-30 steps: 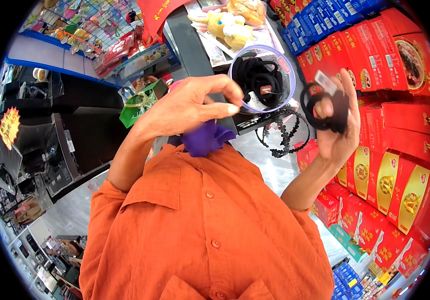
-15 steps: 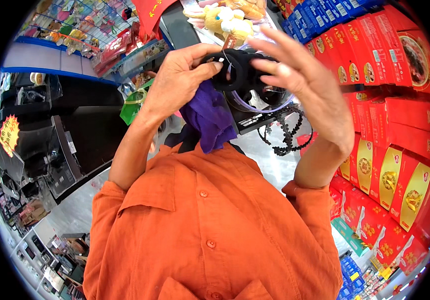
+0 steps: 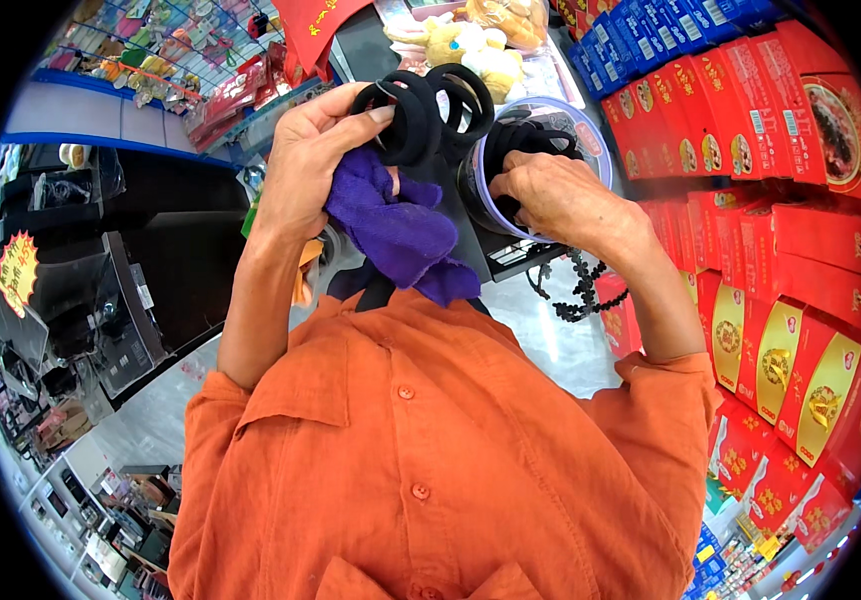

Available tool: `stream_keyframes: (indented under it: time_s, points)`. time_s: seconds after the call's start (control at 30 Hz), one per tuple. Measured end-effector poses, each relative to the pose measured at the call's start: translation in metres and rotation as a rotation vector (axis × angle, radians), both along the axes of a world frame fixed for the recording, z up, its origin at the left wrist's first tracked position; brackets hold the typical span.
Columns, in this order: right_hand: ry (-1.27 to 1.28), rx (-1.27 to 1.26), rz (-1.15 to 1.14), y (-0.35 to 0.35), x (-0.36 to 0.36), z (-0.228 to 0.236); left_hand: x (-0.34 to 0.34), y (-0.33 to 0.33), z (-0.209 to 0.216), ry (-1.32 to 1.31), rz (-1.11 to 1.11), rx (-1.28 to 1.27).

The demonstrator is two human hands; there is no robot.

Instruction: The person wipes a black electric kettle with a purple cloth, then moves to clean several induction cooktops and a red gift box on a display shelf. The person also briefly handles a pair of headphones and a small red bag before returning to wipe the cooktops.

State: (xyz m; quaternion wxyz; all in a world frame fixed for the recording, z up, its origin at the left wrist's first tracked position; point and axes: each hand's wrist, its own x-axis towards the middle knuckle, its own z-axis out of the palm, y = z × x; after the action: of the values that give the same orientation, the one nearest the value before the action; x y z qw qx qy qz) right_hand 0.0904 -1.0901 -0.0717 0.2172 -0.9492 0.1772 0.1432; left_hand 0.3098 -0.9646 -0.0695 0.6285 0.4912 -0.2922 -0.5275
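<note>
Several thick black hair ties hang in a loose bunch from my left hand, whose thumb and fingers are closed on them. A purple cloth drapes down from the same hand, below the ties. My right hand reaches into a round clear tub with a lilac rim. Its fingers are curled and their tips are hidden among black bands in the tub; what they grip, if anything, I cannot make out.
Plush toys in packaging lie behind the tub. Black wavy headbands hang below it. Stacked red gift boxes line the right side, with blue boxes behind. A dark shelf stands at left.
My right hand has come down from above the hair ties into the tub. The left hand has moved left with the ties and cloth, uncovering the tub.
</note>
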Motion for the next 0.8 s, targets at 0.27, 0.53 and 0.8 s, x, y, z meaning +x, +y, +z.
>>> stream_keyframes:
  time_s: [0.27,0.53,0.8]
  points:
    - [-0.22,0.141,0.064,-0.022,-0.017,0.01,0.006,0.011,0.005,-0.023,0.007,0.01]
    - [-0.697,0.516,-0.607,-0.036,-0.045,0.018,-0.001,0.005,0.007,0.024,-0.095,0.069]
    - [-0.936,0.566,-0.942,-0.032,-0.069,0.027,-0.034,-0.015,0.012,0.05,-0.256,0.104]
